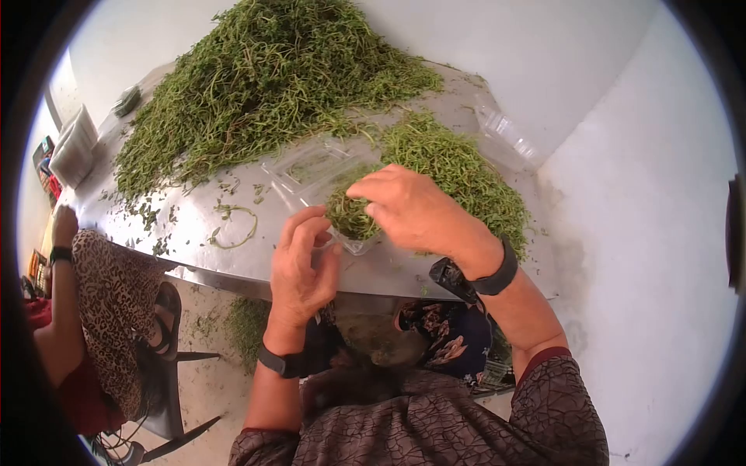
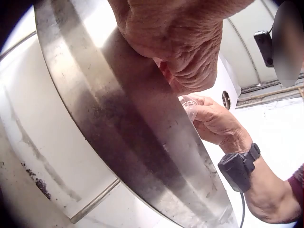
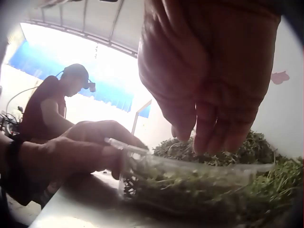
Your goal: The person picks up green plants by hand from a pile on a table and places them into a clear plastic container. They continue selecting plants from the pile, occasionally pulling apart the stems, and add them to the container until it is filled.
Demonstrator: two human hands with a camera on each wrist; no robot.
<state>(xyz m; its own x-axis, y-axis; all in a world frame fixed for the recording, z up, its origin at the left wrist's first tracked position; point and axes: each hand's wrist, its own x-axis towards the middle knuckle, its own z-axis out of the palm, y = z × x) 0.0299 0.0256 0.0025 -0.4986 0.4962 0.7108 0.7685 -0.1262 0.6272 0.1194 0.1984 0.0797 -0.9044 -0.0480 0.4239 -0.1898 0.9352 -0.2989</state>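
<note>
A clear plastic clamshell box (image 1: 359, 248) sits near the table's front edge, its lid (image 1: 299, 172) folded back, with green leafy stems (image 1: 347, 211) inside. My left hand (image 1: 303, 262) holds the box's near left corner; in the right wrist view, its thumb and fingers pinch the rim (image 3: 127, 146). Above the box is my right hand (image 1: 420, 210), fingers pointing down at the greens, as the right wrist view also shows. A loose pile of picked greens (image 1: 458, 171) lies just beyond and to the right. The left wrist view shows mostly the table's underside (image 2: 109, 99).
A large heap of greens (image 1: 264, 85) covers the back of the metal table (image 1: 194, 213). Stacked clear boxes (image 1: 74, 147) and a filled pack (image 1: 127, 101) stand left, more clear plastic boxes (image 1: 507, 136) right. Another person (image 3: 52, 102) sits at the left. A wall (image 1: 645, 233) bounds the right.
</note>
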